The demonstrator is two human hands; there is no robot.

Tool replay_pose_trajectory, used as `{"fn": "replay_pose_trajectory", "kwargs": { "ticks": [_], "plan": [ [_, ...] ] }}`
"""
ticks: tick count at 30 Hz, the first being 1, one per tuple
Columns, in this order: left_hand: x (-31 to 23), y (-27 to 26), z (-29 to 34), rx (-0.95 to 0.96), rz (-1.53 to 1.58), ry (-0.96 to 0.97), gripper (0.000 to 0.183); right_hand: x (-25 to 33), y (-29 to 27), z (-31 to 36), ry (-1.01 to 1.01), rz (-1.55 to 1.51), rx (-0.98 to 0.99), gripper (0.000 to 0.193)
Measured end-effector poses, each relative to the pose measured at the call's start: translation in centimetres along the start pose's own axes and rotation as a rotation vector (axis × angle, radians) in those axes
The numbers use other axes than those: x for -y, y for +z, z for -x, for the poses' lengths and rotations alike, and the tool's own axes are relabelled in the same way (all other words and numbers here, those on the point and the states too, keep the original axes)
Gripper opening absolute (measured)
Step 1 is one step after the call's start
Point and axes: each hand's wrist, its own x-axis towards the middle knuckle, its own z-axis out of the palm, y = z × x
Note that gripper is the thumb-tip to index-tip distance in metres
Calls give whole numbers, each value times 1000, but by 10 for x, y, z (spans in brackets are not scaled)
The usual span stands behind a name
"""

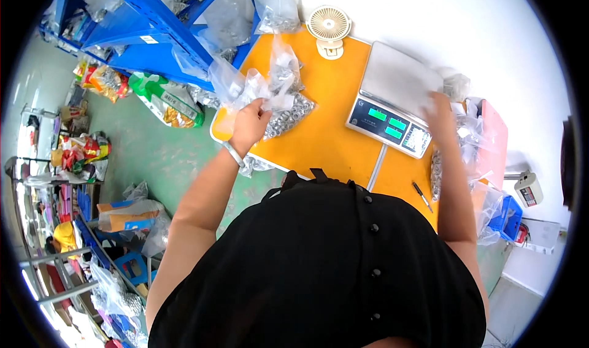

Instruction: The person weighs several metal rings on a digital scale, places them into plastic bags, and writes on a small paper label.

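Note:
My left hand (pixel 250 127) is closed on the gathered top of a clear plastic bag (pixel 256 89) at the left of the orange table. Beside and under its fingers lies a clear bag of small shiny metal rings or nuts (pixel 294 116). My right hand (pixel 438 112), smeared by motion, is over the right edge of a digital scale (pixel 392 124) with green lit displays. Its fingers are too blurred to read. The scale's steel plate (pixel 399 75) bears nothing that I can see.
A small cream fan (pixel 329 30) stands at the table's back edge. A pen (pixel 422 196) lies near my right forearm. Further right are a pink bin (pixel 492 141) and a blue bin (pixel 508 218). Blue shelving (pixel 165 23) with bags rises at the back left. A green sack (pixel 165 99) sits on the floor.

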Motion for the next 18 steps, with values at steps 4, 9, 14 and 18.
{"fn": "replay_pose_trajectory", "kwargs": {
  "ticks": [4,9,14,18],
  "plan": [
    [10,9,2,-35,60,216,13,141,107,-23,-350,-267,425,58],
    [16,4,2,65,125,419,8,204,178,-45,-388,-236,667,32],
    [28,-11,-14,408,176,602,9,203,171,-46,-446,-244,656,7],
    [22,-15,-25,586,278,591,11,214,115,-44,-303,-184,560,6]
  ]
}}
